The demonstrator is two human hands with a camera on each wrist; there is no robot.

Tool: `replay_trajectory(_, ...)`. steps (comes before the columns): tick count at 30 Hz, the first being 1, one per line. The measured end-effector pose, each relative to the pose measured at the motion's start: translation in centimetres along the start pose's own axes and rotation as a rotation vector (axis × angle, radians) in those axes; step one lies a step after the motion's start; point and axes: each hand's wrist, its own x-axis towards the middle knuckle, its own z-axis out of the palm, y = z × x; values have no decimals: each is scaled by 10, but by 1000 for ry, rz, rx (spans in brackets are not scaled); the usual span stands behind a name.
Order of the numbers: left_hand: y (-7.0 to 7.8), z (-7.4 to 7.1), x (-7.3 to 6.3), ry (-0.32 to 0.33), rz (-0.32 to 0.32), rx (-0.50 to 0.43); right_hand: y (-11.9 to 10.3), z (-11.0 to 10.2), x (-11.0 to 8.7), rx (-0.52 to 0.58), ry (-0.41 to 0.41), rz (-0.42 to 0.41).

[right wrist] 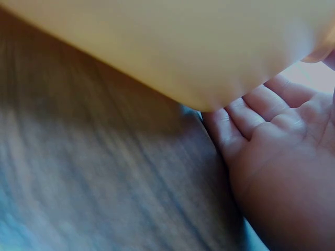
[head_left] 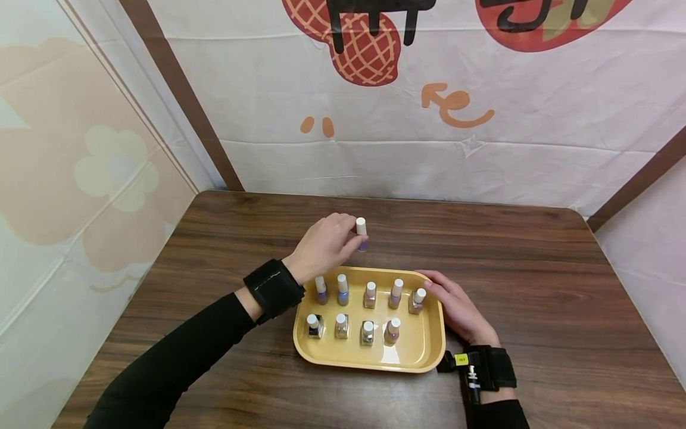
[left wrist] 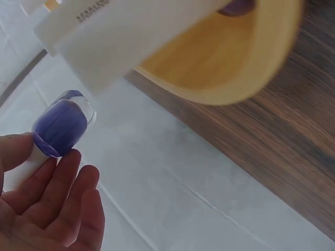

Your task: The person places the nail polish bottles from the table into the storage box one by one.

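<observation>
My left hand (head_left: 328, 243) pinches a purple nail polish bottle (head_left: 361, 227) by its white cap, beyond the tray's far edge. In the left wrist view, thumb and fingers hold the cap, and the purple glass (left wrist: 62, 127) sticks out from them. The yellow tray (head_left: 370, 361) holds several white-capped nail polish bottles in two rows, among them a blue one (head_left: 343, 292) and a dark one (head_left: 314, 328). My right hand (head_left: 460, 307) grips the tray's far right corner, thumb on the rim; the right wrist view shows fingers (right wrist: 261, 104) against its outer wall.
The tray stands on a brown wood-grain table (head_left: 536, 298). Behind the table hangs a white printed cloth (head_left: 257, 89), and another patterned sheet (head_left: 80, 179) runs along the left side. Each wrist wears a black band (head_left: 274, 289).
</observation>
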Motion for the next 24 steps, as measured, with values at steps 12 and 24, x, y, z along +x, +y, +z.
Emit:
replay_trajectory(12, 14, 0, -2, -22, 17, 25, -1, -1, 0, 19, -8, 13)
replay_trajectory(24, 26, 0, -5, -27, 68, 11, -1, -1, 0, 27, -10, -2)
